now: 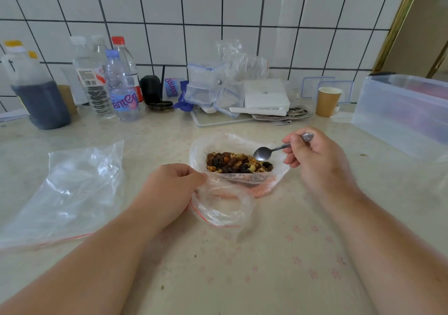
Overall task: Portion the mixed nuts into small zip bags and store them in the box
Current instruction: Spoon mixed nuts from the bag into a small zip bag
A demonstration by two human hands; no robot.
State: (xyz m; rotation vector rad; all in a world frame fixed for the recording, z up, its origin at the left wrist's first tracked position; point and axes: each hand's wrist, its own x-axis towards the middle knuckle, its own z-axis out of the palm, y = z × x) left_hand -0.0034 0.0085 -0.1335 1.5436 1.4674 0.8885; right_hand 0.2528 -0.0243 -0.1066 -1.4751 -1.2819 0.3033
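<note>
Your left hand (173, 188) pinches the rim of the small clear zip bag with a red seal strip (221, 208), limp film lying just at 6 o'clock of the open clear bag of brown mixed nuts and raisins (238, 163). Your right hand (312, 156) grips the grey metal spoon (269, 152), bowl touching the heap's 2 o'clock edge. The loose nuts will likely roll, so hold the mouth open by its stiffer seal; the translucent plastic box (397, 111) waits at 2 o'clock.
</note>
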